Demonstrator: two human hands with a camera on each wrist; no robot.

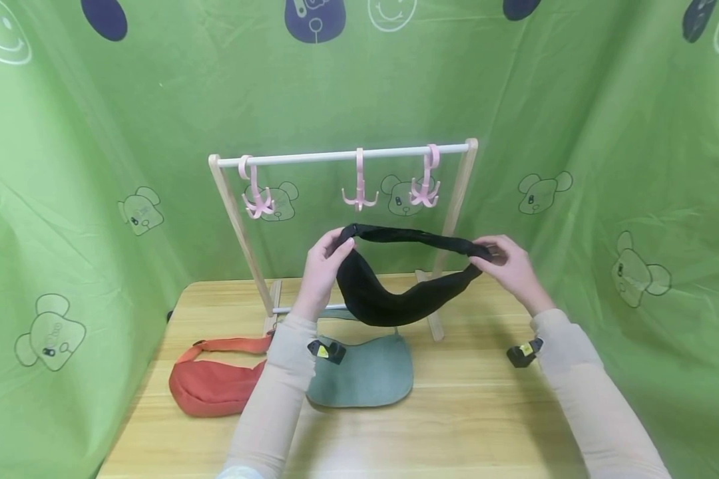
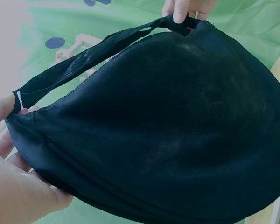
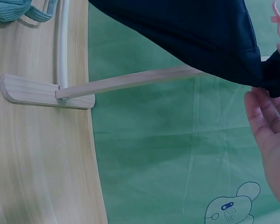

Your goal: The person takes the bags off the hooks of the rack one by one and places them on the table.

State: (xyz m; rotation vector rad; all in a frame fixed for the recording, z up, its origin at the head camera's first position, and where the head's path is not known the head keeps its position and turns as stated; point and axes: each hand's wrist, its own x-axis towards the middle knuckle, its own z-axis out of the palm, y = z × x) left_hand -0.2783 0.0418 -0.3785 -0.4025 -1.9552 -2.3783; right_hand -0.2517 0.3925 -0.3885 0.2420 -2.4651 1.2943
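Observation:
A black shoulder bag (image 1: 389, 307) hangs in the air between both hands, its strap (image 1: 407, 235) stretched across the top. My left hand (image 1: 323, 269) pinches the bag's left end, where strap and body meet. At the opposite end, my right hand (image 1: 509, 266) pinches the other strap joint between thumb and fingers. Seen from the left wrist, the bag's body (image 2: 168, 121) fills most of the view. In the right wrist view, the right hand (image 3: 273, 126) grips the bag's narrow tip (image 3: 252, 70). Behind the bag, pink hooks (image 1: 359, 193) hang on the rack's rail (image 1: 317, 158).
A red bag (image 1: 216, 389) lies on the wooden table (image 1: 455, 426) at left, partly behind the left forearm. Beside it lies a grey-green bag (image 1: 365, 372). The rack's wooden legs (image 1: 239, 233) stand at the back of the table. Green printed cloth (image 1: 575, 100) surrounds the table.

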